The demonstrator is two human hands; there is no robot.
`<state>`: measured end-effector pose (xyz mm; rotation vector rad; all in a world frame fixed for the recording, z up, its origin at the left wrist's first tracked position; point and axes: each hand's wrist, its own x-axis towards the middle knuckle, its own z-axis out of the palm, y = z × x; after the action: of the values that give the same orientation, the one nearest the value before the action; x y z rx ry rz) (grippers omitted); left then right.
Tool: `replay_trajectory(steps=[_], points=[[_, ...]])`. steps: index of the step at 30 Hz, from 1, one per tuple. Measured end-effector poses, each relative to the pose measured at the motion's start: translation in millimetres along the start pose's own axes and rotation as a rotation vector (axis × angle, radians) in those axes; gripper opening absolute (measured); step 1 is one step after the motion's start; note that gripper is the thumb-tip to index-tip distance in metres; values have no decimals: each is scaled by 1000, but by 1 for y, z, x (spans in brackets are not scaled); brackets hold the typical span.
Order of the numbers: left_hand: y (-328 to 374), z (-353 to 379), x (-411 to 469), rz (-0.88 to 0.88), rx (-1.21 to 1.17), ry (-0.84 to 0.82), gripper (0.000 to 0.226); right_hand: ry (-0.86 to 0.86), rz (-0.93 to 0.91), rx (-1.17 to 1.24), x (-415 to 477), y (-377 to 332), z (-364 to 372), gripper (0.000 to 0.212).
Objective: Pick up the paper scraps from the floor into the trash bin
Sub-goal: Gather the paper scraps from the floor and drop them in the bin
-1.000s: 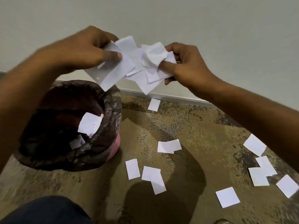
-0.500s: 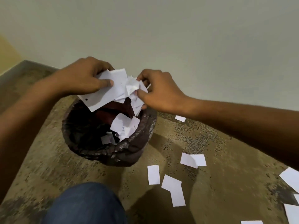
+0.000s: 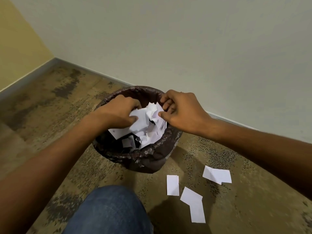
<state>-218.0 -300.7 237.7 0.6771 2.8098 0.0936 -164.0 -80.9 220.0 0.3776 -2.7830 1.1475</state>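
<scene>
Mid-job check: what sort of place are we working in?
Probably a corner of an indoor room, home or office unclear: mottled brown carpet-like floor, plain painted walls meeting a grey baseboard, and a small bag-lined trash bin beside the wall.

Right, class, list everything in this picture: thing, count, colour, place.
trash bin: one, dark brown liner, on floor by wall
paper bundle: one, white, at the bin's mouth
loose scraps: several, white, inside the bin
floor scraps: three patches, white, right of bin
floor: mottled brown
wall: pale grey, behind bin
knee: one, blue denim, bottom centre
left hand, right hand: two hands, both gripping the paper bundle
</scene>
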Motion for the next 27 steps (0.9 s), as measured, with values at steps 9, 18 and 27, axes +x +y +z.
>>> replay_trajectory(steps=[9,18,27], points=[[24,12,12,100,-75,223,14,41,-30,27,-15,14,-26,24],[144,-8,52,384,-97,487,32,117,133,-85,-67,68,-111,22],[272,58,101,547,55,123,45,237,437,-134,-179,163,-153,22]])
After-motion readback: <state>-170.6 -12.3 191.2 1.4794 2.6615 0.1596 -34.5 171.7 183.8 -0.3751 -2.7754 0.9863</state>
